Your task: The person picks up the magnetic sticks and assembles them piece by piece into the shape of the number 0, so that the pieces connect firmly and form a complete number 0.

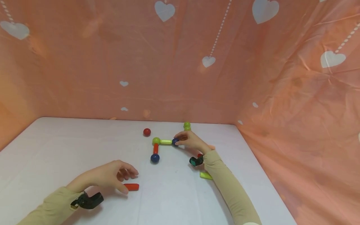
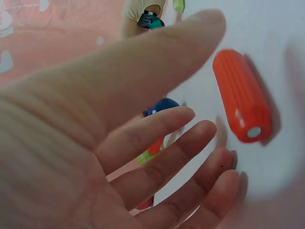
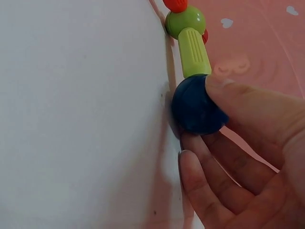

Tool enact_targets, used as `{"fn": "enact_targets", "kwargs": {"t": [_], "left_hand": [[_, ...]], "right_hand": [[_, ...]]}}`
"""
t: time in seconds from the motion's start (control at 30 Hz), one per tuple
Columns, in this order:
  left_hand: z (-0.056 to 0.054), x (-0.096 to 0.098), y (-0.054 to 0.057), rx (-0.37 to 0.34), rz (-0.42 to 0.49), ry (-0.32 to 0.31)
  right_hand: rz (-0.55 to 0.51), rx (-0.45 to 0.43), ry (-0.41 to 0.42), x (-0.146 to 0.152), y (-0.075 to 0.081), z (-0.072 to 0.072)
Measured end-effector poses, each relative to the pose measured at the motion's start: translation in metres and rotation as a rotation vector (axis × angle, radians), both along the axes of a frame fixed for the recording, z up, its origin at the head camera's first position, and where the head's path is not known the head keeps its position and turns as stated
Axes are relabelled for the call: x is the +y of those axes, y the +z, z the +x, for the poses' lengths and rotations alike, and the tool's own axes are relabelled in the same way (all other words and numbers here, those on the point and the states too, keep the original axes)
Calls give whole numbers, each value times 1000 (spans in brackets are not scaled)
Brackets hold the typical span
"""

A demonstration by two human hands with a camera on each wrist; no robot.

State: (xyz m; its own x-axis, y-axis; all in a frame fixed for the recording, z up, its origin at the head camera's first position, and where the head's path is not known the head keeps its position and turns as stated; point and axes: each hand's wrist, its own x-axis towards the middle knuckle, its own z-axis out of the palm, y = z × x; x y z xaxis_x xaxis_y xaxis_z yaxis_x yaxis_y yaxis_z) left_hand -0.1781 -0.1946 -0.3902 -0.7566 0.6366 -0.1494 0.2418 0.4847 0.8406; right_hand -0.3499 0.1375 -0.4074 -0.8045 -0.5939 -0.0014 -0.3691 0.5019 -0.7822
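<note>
My right hand (image 1: 193,140) pinches a dark blue ball (image 3: 196,107) between thumb and fingers. This ball sits at the end of a yellow-green rod (image 1: 166,142), whose other end meets a green ball (image 1: 156,141). From that green ball a red rod (image 1: 156,148) runs toward me to a second blue ball (image 1: 155,158). At the front left, my left hand (image 1: 108,175) hovers with loosely bent fingers and holds nothing. Close by its thumb lies a loose red ridged rod (image 2: 242,95) with a silvery disc in its end; in the left wrist view the two look apart.
A red ball (image 1: 147,132) lies at the back of the white table (image 1: 84,137). Green balls (image 1: 187,125) stand beyond my right hand. Near the right forearm are a yellow-green rod (image 1: 206,175) and a partly hidden red piece (image 1: 200,155). A pink curtain (image 1: 180,87) hangs behind.
</note>
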Motion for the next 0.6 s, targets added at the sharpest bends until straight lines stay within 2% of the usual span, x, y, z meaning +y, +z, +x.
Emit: {"fn": "enact_targets", "kwargs": {"t": [0.3, 0.6], "left_hand": [[0, 6, -4, 8, 28, -13], [-4, 10, -9, 42, 3, -8]], "right_hand": [[4, 28, 12, -2, 0, 0], [-8, 2, 11, 1, 1, 1]]}}
